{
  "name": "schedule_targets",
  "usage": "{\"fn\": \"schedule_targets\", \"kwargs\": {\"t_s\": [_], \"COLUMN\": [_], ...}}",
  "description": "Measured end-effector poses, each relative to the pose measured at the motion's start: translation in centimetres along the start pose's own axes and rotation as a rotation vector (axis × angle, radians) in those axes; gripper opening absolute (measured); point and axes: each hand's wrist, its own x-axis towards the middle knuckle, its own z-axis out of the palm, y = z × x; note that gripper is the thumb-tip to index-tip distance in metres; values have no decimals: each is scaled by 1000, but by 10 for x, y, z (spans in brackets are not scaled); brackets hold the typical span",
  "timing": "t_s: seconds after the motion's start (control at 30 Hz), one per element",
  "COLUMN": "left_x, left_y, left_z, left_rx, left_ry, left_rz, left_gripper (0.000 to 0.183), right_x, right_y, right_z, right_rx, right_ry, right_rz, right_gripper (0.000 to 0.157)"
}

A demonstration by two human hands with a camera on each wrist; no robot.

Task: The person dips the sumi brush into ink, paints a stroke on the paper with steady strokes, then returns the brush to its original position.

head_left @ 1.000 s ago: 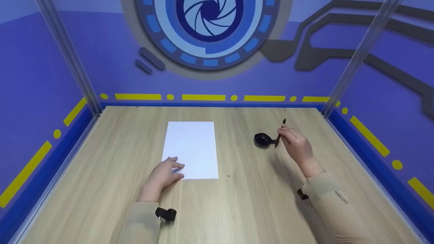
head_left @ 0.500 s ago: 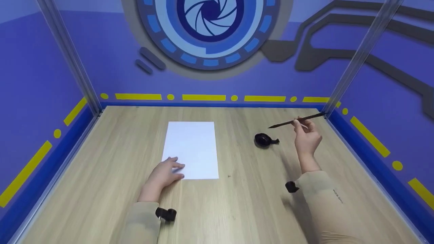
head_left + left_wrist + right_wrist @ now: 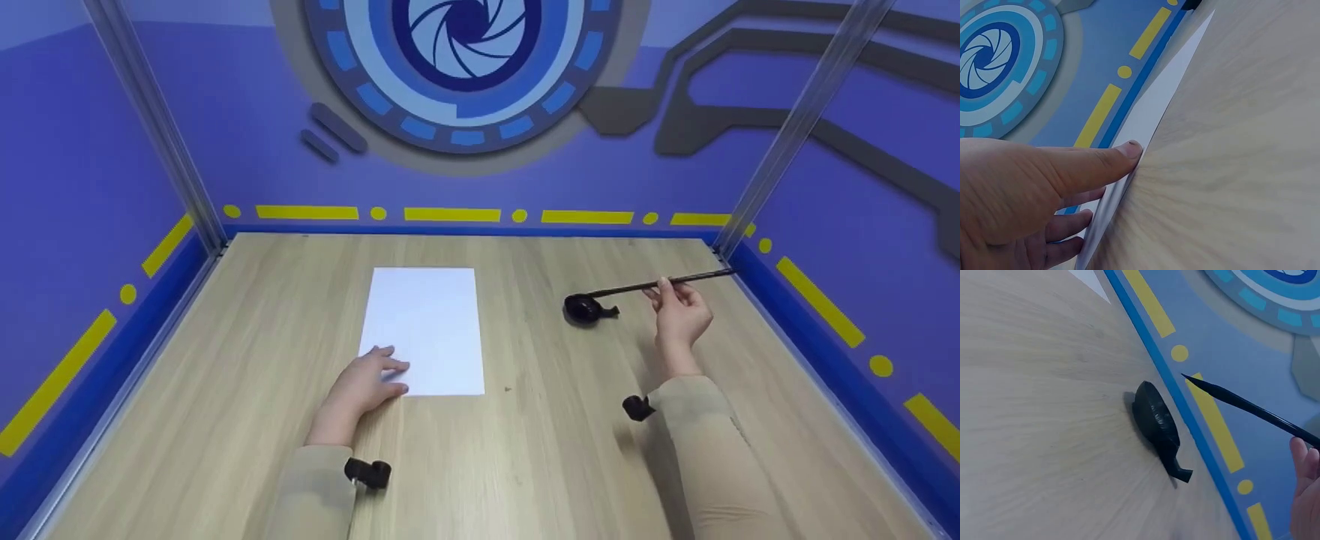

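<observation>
Above the desk (image 3: 510, 457), I note one black, fine-pointed brush (image 3: 1252, 409) pinched by the right hand (image 3: 681, 319); left hand (image 3: 361, 384), outspread, rests on white paper (image 3: 431, 322).

Brush (image 3: 1252, 409) raised clear of black dish (image 3: 1156, 419); white sheet (image 3: 431, 319) flat

From where I stand, the brush is slim, dark and pointed, pinched in the right hand (image 3: 681, 319), its tip near the dish but apart from it. The dish is small, glossy and rounded, its short stem directed right. The sheet, plain and rectangular, lies well left of the dish, the left hand (image 3: 360, 384) resting on its near left corner.
</observation>
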Motion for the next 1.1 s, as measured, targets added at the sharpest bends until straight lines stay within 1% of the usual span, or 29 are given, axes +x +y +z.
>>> {"fn": "schedule_targets", "kwargs": {"t_s": [0.17,0.27,0.47,0.6,0.77,0.9,1.0,1.1], "left_x": [1,0,-1,-1,0,1,2,2], "left_y": [1,1,1,1,1,2,1,1], "left_z": [0,0,0,0,-1,0,0,0], "left_rx": [3,0,-15,-16,-8,-12,-17,-17], "left_ry": [4,4,7,7,8,3,0,-1], "left_rz": [2,0,-2,-1,4,-7,-12,-11], "left_gripper": [39,39,40,39,39,40,41,41], "right_x": [4,7,9,9,11,12,12,11], "right_y": [8,15,23,25,28,29,29,29], "right_z": [-4,-5,-4,-4,-5,-5,-5,-4], "right_rx": [9,-10,17,-7,-7,24,22,-9], "right_ry": [26,41,68,81,89,89,81,76], "right_rz": [61,84,78,87,87,96,94,83], "right_gripper": [14,14,13,14,15,13,12,13]}}
